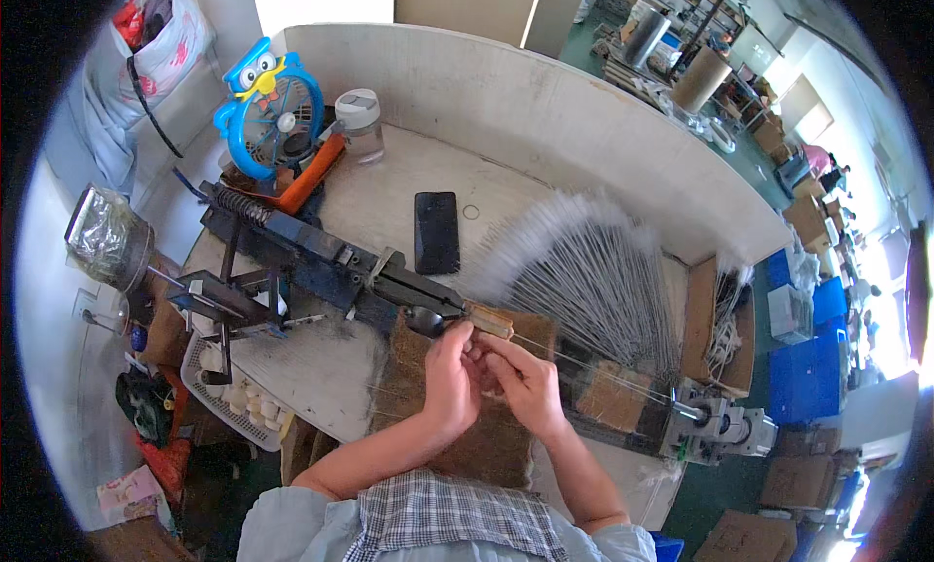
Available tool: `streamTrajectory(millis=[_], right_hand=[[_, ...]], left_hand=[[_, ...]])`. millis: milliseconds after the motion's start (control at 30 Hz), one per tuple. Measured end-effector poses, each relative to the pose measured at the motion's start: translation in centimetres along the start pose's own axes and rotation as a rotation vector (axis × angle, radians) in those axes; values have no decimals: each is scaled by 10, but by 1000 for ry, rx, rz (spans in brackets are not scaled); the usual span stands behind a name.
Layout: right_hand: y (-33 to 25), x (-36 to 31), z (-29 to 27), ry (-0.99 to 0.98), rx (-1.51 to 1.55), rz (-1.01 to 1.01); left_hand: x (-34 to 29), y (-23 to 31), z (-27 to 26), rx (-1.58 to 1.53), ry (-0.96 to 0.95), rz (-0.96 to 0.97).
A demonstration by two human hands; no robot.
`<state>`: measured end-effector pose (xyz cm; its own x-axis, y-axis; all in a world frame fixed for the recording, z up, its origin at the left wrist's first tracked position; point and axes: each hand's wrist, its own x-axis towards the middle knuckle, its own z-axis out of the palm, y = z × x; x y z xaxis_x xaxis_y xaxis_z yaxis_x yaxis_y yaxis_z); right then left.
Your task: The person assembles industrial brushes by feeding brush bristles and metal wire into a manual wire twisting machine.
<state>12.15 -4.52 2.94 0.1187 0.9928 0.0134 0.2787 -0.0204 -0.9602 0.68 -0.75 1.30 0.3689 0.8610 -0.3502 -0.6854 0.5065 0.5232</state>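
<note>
Left hand [453,379] and right hand [530,385] meet beside a small wooden block [491,321], apparently for close control, fingers bent inward, though I cannot tell what they grasp.

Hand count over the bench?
2: the left hand and the right hand, close together above the brown mat. Both are plainly visible, though some fingers are hidden where the hands meet.

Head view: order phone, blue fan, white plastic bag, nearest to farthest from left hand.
From the left hand:
1. Black phone: tabletop, straight ahead.
2. Blue fan: ahead and left.
3. White plastic bag: upper left of picture.
</note>
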Motion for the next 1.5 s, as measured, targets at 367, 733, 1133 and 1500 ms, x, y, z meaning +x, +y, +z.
streamTrajectory(millis=[367, 733, 1133, 1500], right_hand=[[-16, 3, -8, 200, -300, -205], [-24, -5, -27, 263, -855, -437], [4, -40, -22, 124, -547, -440], [54, -56, 15, -217, -748, -170]], left_hand=[[7, -10, 10, 7, 31, 138], [-11, 8, 15, 70, -30, 26], [-31, 34, -6, 483, -20, -36], [-66, 183, -207, 47, 745, 509]])
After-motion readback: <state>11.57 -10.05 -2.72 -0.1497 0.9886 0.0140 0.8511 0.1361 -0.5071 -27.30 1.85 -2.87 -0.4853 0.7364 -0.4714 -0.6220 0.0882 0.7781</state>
